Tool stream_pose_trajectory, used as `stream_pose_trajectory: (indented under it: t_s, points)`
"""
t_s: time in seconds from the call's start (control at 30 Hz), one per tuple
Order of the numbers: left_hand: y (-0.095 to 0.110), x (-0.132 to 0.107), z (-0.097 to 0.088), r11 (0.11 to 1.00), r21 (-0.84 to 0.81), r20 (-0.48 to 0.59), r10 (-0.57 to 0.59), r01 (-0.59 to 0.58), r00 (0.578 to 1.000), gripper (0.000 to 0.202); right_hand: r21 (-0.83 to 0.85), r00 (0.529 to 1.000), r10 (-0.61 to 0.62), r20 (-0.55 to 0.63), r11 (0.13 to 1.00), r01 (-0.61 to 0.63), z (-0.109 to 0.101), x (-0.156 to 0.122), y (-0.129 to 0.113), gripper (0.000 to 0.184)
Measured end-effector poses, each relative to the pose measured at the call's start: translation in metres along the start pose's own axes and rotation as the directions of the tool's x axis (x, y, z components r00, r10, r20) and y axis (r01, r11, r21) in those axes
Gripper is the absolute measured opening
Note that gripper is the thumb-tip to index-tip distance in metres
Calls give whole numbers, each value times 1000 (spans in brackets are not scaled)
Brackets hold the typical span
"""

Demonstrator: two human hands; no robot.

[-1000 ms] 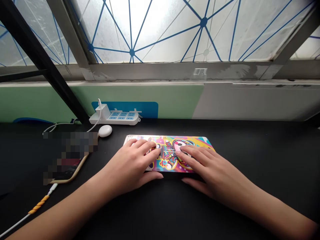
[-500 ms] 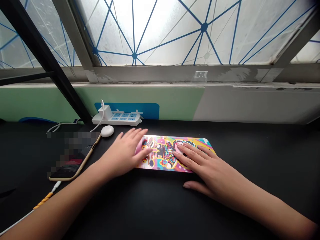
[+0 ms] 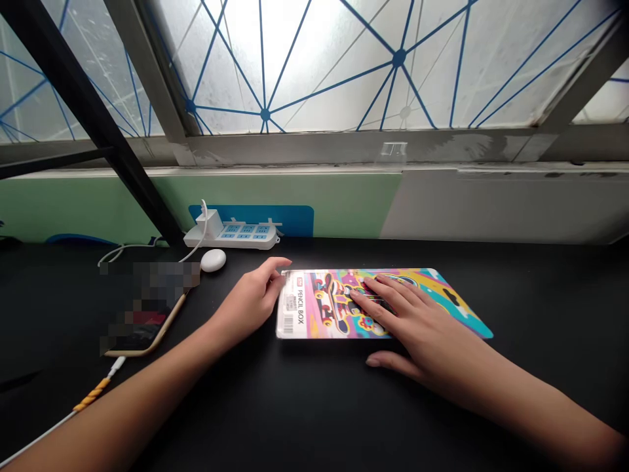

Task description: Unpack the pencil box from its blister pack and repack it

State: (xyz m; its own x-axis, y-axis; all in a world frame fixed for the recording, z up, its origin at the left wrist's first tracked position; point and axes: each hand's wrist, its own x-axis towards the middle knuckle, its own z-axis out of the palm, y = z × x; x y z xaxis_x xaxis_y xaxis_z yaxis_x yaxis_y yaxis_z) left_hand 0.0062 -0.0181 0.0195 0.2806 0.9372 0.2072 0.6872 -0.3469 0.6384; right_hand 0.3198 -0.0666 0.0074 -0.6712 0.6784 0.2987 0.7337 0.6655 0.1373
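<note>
A flat, brightly printed pencil box [image 3: 324, 308] lies on the black table [image 3: 540, 295], its left end labelled "PENCIL BOX". My right hand [image 3: 417, 331] rests flat on the box's middle, fingers stretched out and spread, thumb on the table at its near edge. At the left end of the box my left hand [image 3: 250, 301] has its fingers curled against the edge, thumb at the far corner. Nothing is lifted off the table.
A phone [image 3: 142, 314] with a charging cable [image 3: 88, 396] lies at the left. Behind it sit a small white oval object [image 3: 213, 260] and a white power strip [image 3: 230, 233] against the green wall panel. A black diagonal frame bar [image 3: 93, 118] crosses the window at left.
My left hand slid off the box top to its left end. The box now looks longer, reaching further right, and its label end shows. My right hand stayed on top.
</note>
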Motion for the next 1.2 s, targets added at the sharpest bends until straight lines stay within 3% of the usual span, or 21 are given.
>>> stream_pose_trajectory:
  t_s: [0.23,0.53,0.8,1.0,1.2]
  points:
    - [3,-3,11,955,-259,62,-132,143,989,38,-59,999,-48,-12,997,47,4,9,-18,84]
    - [-1,-5,12,940,-321,32,-107,112,994,40,-3,997,-74,-27,997,74,7,41,-49,71]
    - [-10,4,10,910,-389,-19,-161,141,987,32,67,992,-129,-11,989,129,15,86,-78,79]
    - [-20,10,11,896,-420,-40,-175,143,984,22,48,987,-156,-31,986,158,17,94,-73,75]
    - [-20,11,8,924,-351,-41,-174,149,984,16,-15,981,-172,-94,985,171,14,74,-49,65]
